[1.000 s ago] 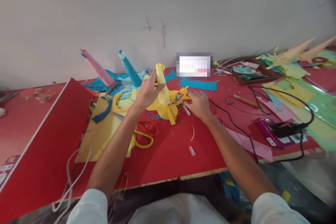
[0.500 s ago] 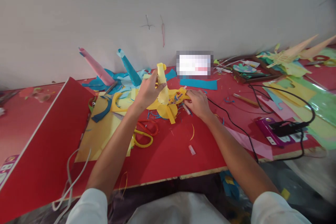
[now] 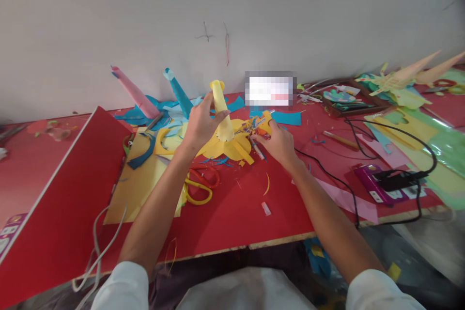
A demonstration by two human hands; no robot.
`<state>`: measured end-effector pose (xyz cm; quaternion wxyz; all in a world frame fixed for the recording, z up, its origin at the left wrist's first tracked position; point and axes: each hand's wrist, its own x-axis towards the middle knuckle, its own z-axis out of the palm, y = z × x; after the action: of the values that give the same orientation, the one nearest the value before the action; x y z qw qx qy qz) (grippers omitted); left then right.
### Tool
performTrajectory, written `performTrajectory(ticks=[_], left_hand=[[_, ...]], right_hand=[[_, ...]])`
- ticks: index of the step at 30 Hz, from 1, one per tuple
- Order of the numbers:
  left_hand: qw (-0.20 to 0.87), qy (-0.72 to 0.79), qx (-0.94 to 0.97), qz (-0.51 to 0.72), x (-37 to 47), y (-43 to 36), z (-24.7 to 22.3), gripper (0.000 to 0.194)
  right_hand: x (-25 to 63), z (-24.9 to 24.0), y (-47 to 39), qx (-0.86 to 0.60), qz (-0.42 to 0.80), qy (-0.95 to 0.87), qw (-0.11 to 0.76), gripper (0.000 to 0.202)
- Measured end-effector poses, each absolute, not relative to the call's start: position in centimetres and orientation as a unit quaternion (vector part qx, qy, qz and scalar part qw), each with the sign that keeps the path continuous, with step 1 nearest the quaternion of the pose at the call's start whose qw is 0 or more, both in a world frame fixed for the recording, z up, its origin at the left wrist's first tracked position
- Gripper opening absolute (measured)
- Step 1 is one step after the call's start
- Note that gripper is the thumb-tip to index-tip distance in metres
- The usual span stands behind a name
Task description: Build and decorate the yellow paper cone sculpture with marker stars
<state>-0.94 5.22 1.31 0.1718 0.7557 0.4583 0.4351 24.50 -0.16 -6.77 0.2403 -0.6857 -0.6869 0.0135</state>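
My left hand (image 3: 199, 123) is closed around a pale yellow paper tube (image 3: 224, 118), with the thumb across its front. The tube stands tilted on a yellow petal-shaped paper base (image 3: 238, 149) that lies on the red table. In my right hand (image 3: 279, 141) is a yellow glue gun (image 3: 266, 121) with an orange trigger, its front end pointing left at the foot of the tube. The fingers partly hide its grip, and a black cord runs from below the hand. Red-and-yellow-handled scissors (image 3: 199, 196) lie nearer to me.
Pink (image 3: 134, 91) and blue (image 3: 178, 94) paper tubes lean at the back left. A red board (image 3: 72, 198) slants up at the left. A purple extension box (image 3: 378, 184) with a black adapter sits right. Several paper scraps lie about, and a wooden tray (image 3: 359, 106) stands back right.
My right hand has lifted and turned the glue gun slightly, bringing it up and to the right. The tube's top has tipped left, and the base has turned a little in my left hand's hold.
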Motion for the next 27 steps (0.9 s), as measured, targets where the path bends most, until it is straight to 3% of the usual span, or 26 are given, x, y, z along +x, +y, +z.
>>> performTrajectory(ticks=[4, 16, 23, 27], left_hand=[[0.123, 0.466, 0.736, 0.476, -0.9, 4.9, 1.7, 0.037], [0.05, 0.487, 0.624, 0.609, -2.6, 4.7, 4.2, 0.027], [0.05, 0.505, 0.668, 0.544, -0.7, 5.2, 1.1, 0.031], [0.135, 0.464, 0.745, 0.46, -0.2, 5.9, -0.7, 0.035]], right_hand=[[25.1, -6.2, -0.2, -0.699, 0.059, -0.663, 0.261, 0.057], [26.3, -5.8, -0.1, -0.745, 0.011, -0.609, 0.272, 0.066], [26.9, -6.1, 0.6, -0.786, 0.019, -0.577, 0.221, 0.073], [27.6, -5.4, 0.3, -0.798, 0.034, -0.57, 0.193, 0.075]])
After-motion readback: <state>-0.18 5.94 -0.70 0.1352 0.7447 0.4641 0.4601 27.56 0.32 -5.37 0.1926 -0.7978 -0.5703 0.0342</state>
